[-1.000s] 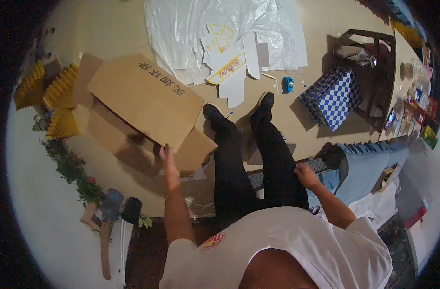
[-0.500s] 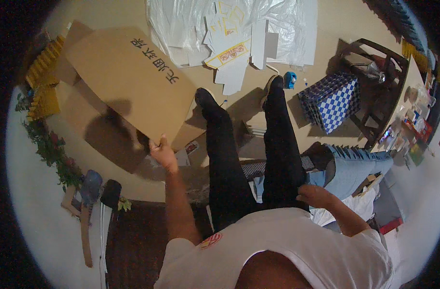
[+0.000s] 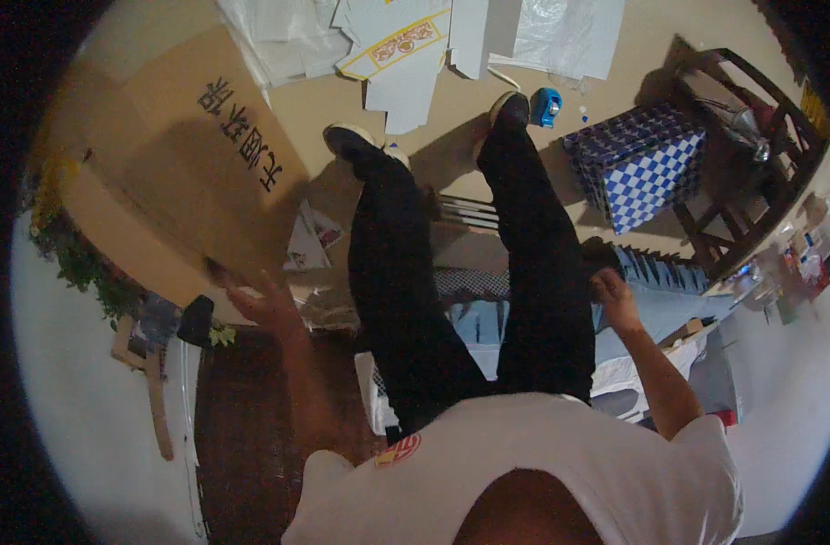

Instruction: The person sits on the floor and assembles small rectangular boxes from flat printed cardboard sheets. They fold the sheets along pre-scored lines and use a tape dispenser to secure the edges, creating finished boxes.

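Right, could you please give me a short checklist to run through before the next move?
1. Left hand secure on the cardboard box: cannot tell; it is at the near edge, but dim and blurred.
2. Right hand away from the cardboard box: ok; it is beside the right thigh.
3. Floor ahead of the feet free of loose things: not ok; white cut pieces lie there, with a small blue object beside the right shoe.
4. Checked blue-and-white box apart from the cardboard box: ok; it is beyond the right leg.
5. Cardboard box empty: cannot tell; its inside is not visible.
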Motion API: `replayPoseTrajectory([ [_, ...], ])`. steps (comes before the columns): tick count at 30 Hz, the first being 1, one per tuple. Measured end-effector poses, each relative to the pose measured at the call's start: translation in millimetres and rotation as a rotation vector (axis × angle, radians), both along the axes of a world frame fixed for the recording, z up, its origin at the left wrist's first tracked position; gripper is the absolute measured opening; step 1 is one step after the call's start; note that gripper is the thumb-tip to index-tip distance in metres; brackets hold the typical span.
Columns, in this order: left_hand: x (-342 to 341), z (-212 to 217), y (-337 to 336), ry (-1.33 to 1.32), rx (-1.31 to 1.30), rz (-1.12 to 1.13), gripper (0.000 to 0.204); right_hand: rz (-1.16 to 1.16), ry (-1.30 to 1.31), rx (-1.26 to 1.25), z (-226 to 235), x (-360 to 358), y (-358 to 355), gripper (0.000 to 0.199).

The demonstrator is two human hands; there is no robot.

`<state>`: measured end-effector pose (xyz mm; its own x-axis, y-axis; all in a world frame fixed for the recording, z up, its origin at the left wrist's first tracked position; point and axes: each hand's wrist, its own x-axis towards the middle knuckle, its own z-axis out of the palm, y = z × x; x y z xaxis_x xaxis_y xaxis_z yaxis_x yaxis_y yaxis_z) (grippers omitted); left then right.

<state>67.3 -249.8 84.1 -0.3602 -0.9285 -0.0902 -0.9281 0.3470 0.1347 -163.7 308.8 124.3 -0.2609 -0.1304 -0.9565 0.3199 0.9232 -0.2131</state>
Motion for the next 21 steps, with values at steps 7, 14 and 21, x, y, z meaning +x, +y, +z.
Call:
replayPoseTrajectory([
  [7, -175, -62, 58, 0.367, 0.411, -0.126, 0.05, -0.23, 0.018, 0.192, -126, 56, 37, 0.031],
  [14, -182, -131, 108, 0.354, 1.083, -0.064, 0.035, -0.239, -0.049, 0.267, -203, 95, 53, 0.031],
  [21, -172, -171, 89, 0.256, 1.131, 0.008, 0.03, -0.279, -0.104, 0.322, -259, 125, 76, 0.031],
])
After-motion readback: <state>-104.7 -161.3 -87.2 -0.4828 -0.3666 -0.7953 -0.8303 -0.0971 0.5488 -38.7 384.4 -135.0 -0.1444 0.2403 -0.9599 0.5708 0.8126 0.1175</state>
